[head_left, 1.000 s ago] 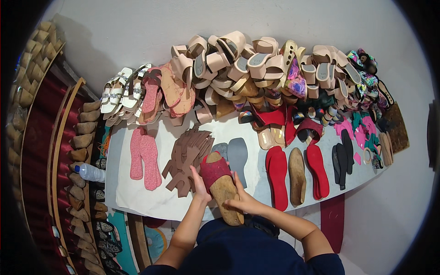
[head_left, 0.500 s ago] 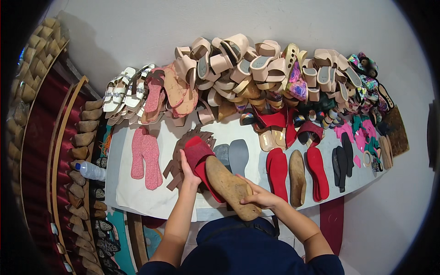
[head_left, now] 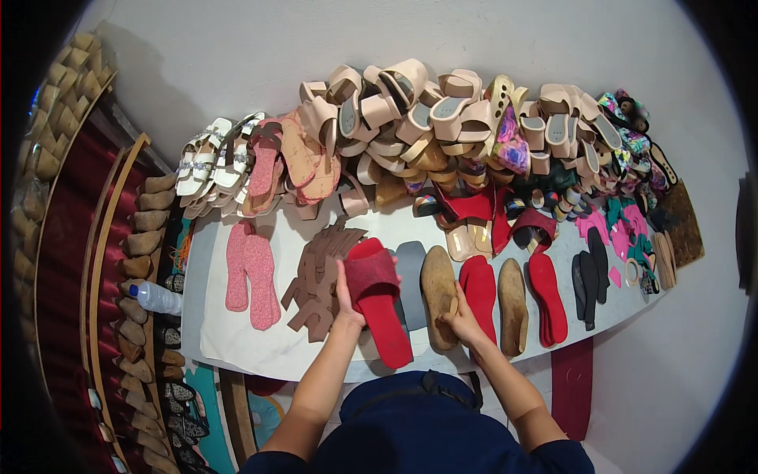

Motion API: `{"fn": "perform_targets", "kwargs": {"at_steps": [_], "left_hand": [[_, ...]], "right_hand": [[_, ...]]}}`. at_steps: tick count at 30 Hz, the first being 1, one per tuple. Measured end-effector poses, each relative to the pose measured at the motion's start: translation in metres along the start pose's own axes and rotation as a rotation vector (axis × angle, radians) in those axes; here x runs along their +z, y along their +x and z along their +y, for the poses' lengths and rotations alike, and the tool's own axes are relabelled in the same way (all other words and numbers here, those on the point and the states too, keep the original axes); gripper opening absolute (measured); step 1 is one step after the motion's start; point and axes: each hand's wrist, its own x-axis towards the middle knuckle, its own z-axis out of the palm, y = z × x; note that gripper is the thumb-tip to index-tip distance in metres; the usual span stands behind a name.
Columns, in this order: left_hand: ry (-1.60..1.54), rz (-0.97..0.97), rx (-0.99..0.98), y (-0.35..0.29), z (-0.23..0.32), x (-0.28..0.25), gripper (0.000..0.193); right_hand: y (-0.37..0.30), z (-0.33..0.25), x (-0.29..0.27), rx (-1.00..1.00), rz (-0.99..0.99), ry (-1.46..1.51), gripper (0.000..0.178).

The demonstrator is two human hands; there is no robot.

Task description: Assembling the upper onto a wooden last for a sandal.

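Note:
My left hand [head_left: 350,296] is closed round a red slide sandal [head_left: 387,328] with a dark red strap [head_left: 371,278] across its front. The sandal is tilted over the table, its toe end away from me. In my right hand [head_left: 463,324] is a worn wooden shoe last [head_left: 439,284], held upright lengthwise just right of the sandal and apart from it. Red insoles [head_left: 478,288] lie right beside that hand, with a second wooden last [head_left: 513,308] and more red insoles [head_left: 548,304] further right. Grey soles [head_left: 411,272] are partly hidden between the sandal and the held last.
Brown cut pieces [head_left: 324,272] and pink speckled insoles [head_left: 257,276] lie on the white table [head_left: 225,340] to the left. Heeled sandals [head_left: 466,107] are heaped along the back wall. A water bottle [head_left: 156,297] and a rack of wooden lasts [head_left: 146,239] stand at the left.
The wooden last has come out of the red sandal. My right hand has carried it right, while my left hand has shifted slightly right with the sandal.

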Motion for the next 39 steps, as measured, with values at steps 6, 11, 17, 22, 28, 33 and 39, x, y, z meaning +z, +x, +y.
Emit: {"fn": "perform_targets", "kwargs": {"at_steps": [6, 11, 17, 22, 28, 33, 39], "left_hand": [[-0.068, 0.023, -0.040, 0.000, -0.026, 0.023, 0.081], [-0.011, 0.005, -0.073, -0.009, -0.040, 0.018, 0.083], [0.277, 0.205, -0.142, -0.018, -0.054, 0.006, 0.081], [1.025, 0.296, 0.273, -0.061, -0.083, 0.004, 0.042], [0.932, 0.490, -0.004, -0.078, -0.067, -0.002, 0.026], [0.897, 0.406, 0.025, -0.076, -0.063, 0.008, 0.022], [0.804, 0.421, 0.004, -0.077, -0.065, -0.003, 0.021]], "right_hand": [[-0.010, 0.005, 0.013, -0.277, 0.234, -0.449, 0.088], [-0.052, -0.064, 0.046, -0.523, 0.058, -0.567, 0.074], [-0.054, -0.040, 0.073, -0.326, 0.133, -0.091, 0.034], [-0.048, -0.034, 0.064, -0.267, 0.249, 0.065, 0.027], [-0.048, -0.058, 0.048, -0.386, 0.193, -0.547, 0.027], [-0.047, -0.060, 0.040, -0.383, 0.125, -0.533, 0.022], [-0.049, -0.060, 0.040, -0.097, -0.152, -0.058, 0.019]]}}
